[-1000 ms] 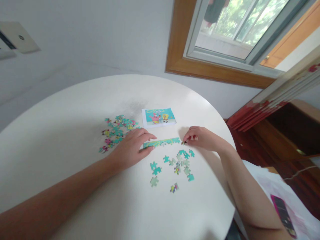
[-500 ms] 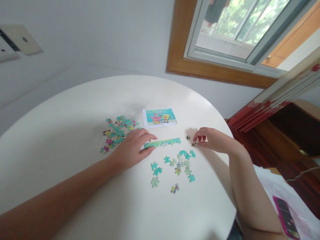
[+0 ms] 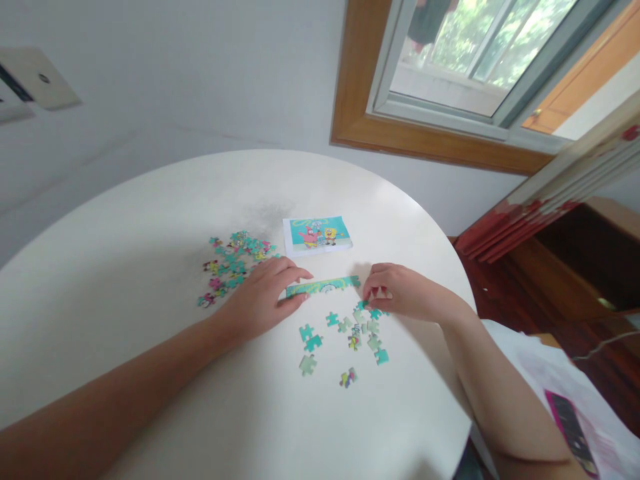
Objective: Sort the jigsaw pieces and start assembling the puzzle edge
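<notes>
My left hand (image 3: 270,288) rests on the white table with fingers spread around the left end of a joined puzzle strip (image 3: 325,287). Its thumb touches the strip's lower edge, and the index finger lies above the upper edge. Beyond the strip's right end, my right hand (image 3: 395,290) has its fingertips pinched together low over the table, seemingly on a small puzzle piece mostly hidden by the fingers. Just below them, several loose teal and pale green puzzle pieces (image 3: 373,342) lie scattered. A small picture card (image 3: 320,236) of cartoon figures lies behind the strip.
A heap of mixed puzzle pieces (image 3: 235,257) is left of the strip, partly behind my left hand. The round white table (image 3: 225,413) meets a wall and window frame (image 3: 430,148). A pink-edged phone (image 3: 573,430) lies on a white surface at the right.
My right hand has moved left, closer to the strip's right end. It now covers the spot with the two small dark pieces seen earlier. My left hand stays in place.
</notes>
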`<state>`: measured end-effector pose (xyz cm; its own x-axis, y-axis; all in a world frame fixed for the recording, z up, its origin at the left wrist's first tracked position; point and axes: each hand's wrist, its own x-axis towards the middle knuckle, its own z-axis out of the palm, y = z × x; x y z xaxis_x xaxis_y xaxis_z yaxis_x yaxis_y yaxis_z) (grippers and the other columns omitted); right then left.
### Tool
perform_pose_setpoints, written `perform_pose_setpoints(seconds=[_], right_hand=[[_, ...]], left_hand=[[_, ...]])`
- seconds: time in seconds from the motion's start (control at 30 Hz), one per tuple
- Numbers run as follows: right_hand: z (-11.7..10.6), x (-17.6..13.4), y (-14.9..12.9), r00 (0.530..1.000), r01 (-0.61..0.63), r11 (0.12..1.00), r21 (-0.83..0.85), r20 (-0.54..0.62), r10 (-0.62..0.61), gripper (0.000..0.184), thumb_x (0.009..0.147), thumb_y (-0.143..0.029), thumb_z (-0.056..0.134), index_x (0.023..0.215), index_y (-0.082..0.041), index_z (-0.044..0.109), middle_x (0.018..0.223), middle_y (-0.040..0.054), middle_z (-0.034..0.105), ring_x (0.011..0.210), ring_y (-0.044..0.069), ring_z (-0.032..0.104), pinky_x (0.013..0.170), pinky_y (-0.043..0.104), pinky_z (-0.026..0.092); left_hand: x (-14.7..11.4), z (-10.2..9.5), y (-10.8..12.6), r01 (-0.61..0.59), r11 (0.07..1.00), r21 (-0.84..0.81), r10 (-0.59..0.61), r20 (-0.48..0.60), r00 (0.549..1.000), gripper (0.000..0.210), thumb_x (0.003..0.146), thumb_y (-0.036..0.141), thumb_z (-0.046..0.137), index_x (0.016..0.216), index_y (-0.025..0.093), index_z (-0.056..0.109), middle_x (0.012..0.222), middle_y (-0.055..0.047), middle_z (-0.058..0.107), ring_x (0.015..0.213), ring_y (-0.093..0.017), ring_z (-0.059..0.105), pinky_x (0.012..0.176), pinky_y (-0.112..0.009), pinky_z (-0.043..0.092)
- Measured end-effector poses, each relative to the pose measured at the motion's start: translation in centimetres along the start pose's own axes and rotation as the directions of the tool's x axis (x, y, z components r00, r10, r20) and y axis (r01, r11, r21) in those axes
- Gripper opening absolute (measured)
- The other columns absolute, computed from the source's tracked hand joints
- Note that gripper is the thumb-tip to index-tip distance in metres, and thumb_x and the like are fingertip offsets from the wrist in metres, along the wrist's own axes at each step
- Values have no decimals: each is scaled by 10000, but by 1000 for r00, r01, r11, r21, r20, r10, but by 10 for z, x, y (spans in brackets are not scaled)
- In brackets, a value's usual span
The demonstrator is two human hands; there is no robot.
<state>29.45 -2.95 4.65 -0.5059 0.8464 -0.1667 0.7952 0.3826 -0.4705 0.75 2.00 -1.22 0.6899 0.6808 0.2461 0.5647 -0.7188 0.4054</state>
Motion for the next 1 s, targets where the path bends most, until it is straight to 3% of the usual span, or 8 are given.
perform_pose_setpoints(seconds=[0.4,0.57,0.73,0.9,1.0], right_hand=[[-6,-2,-2,994,-98,994,-55,48,101,151,801,-103,608,842,-188,726,875,63,674,815,179,622,741,282,468],[-6,-5,1,997,-30,1000,4,75,29,129,791,-116,642,848,-199,722,851,38,655,750,151,600,697,260,462],[-7,-4,-7,999,28,997,67,-31,-26,221,848,-106,593,996,-207,724,910,45,641,757,131,591,693,242,468],[9,9,-22,953,299,951,78,-80,-293,200,875,-155,625,1047,-194,720,948,68,638,914,170,597,854,294,481],[20,15,-26,946,314,950,-2,-88,-313,201,845,-196,688,1044,-182,712,995,88,633,978,204,585,900,341,469]], left_hand=[[1,-1,1,-8,1000,-13,7,-12,1000,259,903,318,533,1117,200,619,1037,-69,606,999,-240,564,915,-384,403],[0,-1,1,-6,1000,-10,6,-13,1000,262,902,325,533,1118,206,620,1045,-67,605,1012,-244,562,933,-394,402],[0,0,1,-10,1000,-6,10,-10,1000,263,905,315,534,1129,204,615,1045,-65,600,1006,-237,558,927,-385,400],[1,1,0,-26,1000,2,26,-32,999,252,901,309,550,1114,192,618,1013,-63,594,995,-235,552,898,-371,404],[1,1,0,-34,999,2,34,-42,999,252,904,310,554,1119,194,616,1002,-59,593,988,-228,550,895,-364,404]])
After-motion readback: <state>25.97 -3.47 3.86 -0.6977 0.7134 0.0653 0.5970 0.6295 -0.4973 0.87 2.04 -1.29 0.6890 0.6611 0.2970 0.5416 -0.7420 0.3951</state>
